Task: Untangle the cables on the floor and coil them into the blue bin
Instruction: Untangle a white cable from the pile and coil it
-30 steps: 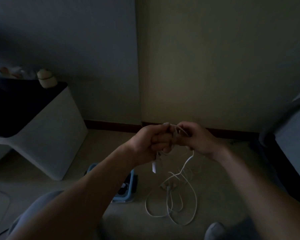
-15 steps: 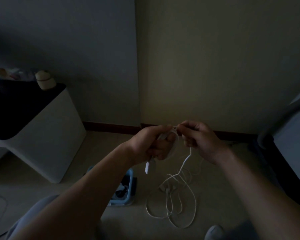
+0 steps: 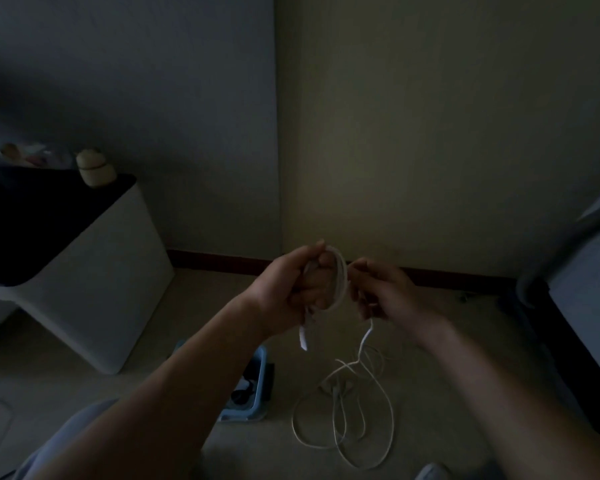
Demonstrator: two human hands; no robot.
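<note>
Cable, thin and white, half coiled above the floor near the room's corner.

White cable [image 3: 340, 282] is a smooth, round cord, wound in a few tight loops around the fingers of the left grip [image 3: 291, 289], which is clamped on it, a flat plug end dangling below. The right grip [image 3: 385, 292], just beside, is curled closed on the running strand, which drops to loose, overlapping oval loops on the matte beige floor [image 3: 465, 358]. A blue bin [image 3: 245, 415] of smooth plastic stands left of those loops, partly hidden by the left forearm, with dark items inside.
</note>
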